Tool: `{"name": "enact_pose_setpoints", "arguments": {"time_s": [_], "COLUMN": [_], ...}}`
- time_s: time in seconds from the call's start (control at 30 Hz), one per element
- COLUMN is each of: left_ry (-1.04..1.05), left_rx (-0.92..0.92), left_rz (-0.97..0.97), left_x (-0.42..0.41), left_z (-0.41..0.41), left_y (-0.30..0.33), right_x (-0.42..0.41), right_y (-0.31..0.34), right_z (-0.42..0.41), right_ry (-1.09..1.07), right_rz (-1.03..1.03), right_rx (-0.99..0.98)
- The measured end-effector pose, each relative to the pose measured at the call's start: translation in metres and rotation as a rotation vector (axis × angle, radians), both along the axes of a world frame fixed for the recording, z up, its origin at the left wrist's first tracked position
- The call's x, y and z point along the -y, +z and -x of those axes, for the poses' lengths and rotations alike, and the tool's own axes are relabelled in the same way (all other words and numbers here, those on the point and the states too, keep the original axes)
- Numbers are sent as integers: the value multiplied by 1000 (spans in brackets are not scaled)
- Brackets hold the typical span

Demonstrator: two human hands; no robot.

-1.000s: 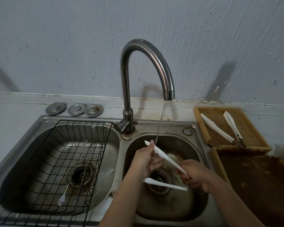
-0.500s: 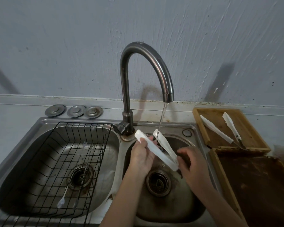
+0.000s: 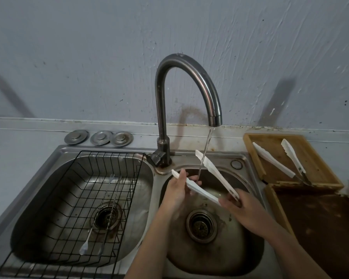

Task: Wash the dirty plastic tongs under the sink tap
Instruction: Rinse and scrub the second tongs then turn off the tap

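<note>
Rinsing under a thin stream, the white plastic tongs (image 3: 207, 179) are sitting just below centre of the frame, over the right steel sink basin (image 3: 250, 256), arms spread in a V pointing up-left. The right hand (image 3: 237, 205) is gripping the hinged end with curled fingers; the left hand (image 3: 176, 190) is pinching the lower arm near its tip, thumb on top. Water from the curved grey metal tap (image 3: 189, 77) is falling between the two arms and seems to be striking the lower one beside the left fingers. To do this well, the person should probably be rubbing along each arm and turning the toothed inner faces into the stream. The plastic is looking pale and matte; any dirt is too small to tell.
</note>
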State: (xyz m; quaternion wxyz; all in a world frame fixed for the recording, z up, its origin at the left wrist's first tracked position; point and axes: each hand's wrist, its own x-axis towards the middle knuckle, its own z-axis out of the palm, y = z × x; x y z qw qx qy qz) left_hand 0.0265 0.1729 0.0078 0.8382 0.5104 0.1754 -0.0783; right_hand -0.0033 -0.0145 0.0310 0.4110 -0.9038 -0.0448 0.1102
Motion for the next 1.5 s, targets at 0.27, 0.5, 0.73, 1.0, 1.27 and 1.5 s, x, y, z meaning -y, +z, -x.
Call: {"name": "enact_pose_setpoints", "arguments": {"time_s": [0.27, 0.5, 0.73, 1.0, 1.27, 1.5], "left_ry": [34, 88, 137, 57, -47, 246], "left_rx": [22, 158, 231, 250, 98, 1], "left_rz": [241, 222, -13, -210, -107, 261], "left_x": [-7, -9, 9, 24, 16, 7], "left_z": [-3, -11, -15, -19, -16, -30], "left_y": [18, 27, 32, 38, 37, 47], "right_x": [-4, -4, 0, 1, 0, -12], "right_y": [6, 5, 17, 14, 11, 14], "right_z": [3, 3, 0, 1, 5, 2], "right_ry": [199, 253, 261, 189, 145, 171], "right_rz": [-15, -104, -87, -132, -146, -112], "right_rx": [59, -5, -26, -7, -4, -45]}}
